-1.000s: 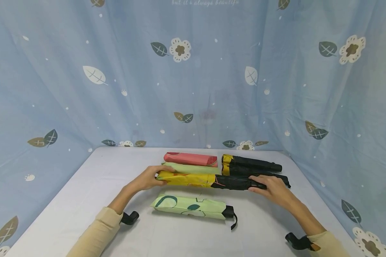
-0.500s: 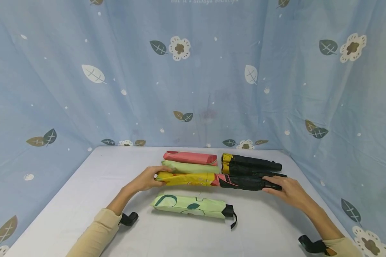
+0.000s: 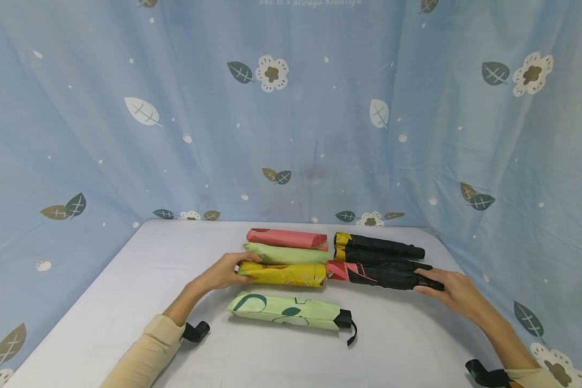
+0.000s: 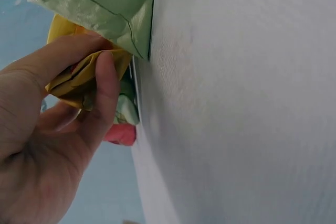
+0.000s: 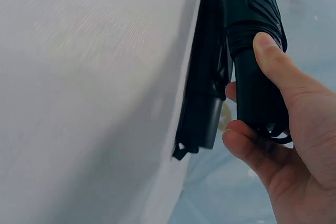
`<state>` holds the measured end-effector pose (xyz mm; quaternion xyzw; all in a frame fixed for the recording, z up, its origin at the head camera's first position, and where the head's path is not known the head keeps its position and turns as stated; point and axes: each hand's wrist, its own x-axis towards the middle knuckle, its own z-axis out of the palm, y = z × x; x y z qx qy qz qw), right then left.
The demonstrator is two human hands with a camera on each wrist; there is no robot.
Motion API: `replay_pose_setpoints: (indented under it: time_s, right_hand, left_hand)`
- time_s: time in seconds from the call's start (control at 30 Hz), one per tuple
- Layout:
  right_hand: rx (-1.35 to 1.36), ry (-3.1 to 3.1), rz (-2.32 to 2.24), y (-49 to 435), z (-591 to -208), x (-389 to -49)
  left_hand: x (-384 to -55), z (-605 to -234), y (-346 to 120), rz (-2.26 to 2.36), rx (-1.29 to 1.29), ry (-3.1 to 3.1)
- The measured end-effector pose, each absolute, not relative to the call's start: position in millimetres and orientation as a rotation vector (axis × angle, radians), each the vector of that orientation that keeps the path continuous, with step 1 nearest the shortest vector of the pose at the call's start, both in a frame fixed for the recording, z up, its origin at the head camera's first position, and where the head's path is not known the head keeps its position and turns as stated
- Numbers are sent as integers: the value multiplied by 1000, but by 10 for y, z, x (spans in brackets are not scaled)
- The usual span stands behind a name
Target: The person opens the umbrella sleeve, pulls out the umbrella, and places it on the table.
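In the head view my left hand (image 3: 225,271) pinches the left end of a yellow umbrella cover (image 3: 283,274), which looks slack and creased. My right hand (image 3: 458,291) grips the black handle of a folded umbrella (image 3: 388,275), black with a pink patterned end. That pink end lies right at the cover's right-hand opening. Close up in the left wrist view, thumb and fingers squeeze the gathered yellow cloth (image 4: 79,82). The right wrist view shows fingers and thumb around the umbrella handle (image 5: 260,87), a second black umbrella (image 5: 202,87) close beside it.
A light green umbrella (image 3: 291,312) with a black handle and strap lies in front on the white table (image 3: 223,355). Behind the yellow cover are a pale green roll (image 3: 288,253) and a pink one (image 3: 286,238). Black umbrellas with yellow ends (image 3: 383,245) lie back right.
My right hand has moved right with the umbrella, drawing it out of the yellow cover and exposing its pink end. The cover has gone slack, while my left hand stays nearly in place.
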<state>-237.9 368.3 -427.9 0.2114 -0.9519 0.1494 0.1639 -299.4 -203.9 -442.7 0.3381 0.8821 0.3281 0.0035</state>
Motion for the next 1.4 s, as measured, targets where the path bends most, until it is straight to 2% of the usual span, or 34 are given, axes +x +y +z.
replay_pose_setpoints:
  time_s: [0.63,1.4]
  right_hand:
    - [567,-2786,425,3907,-4357,-2403]
    - [406,-2868,463,3878,-4456,-2489]
  left_hand:
    - [-2993,-4399,-1920,1019,1097,2750]
    - [-2995,-4343,-1953,1200,1050,2774]
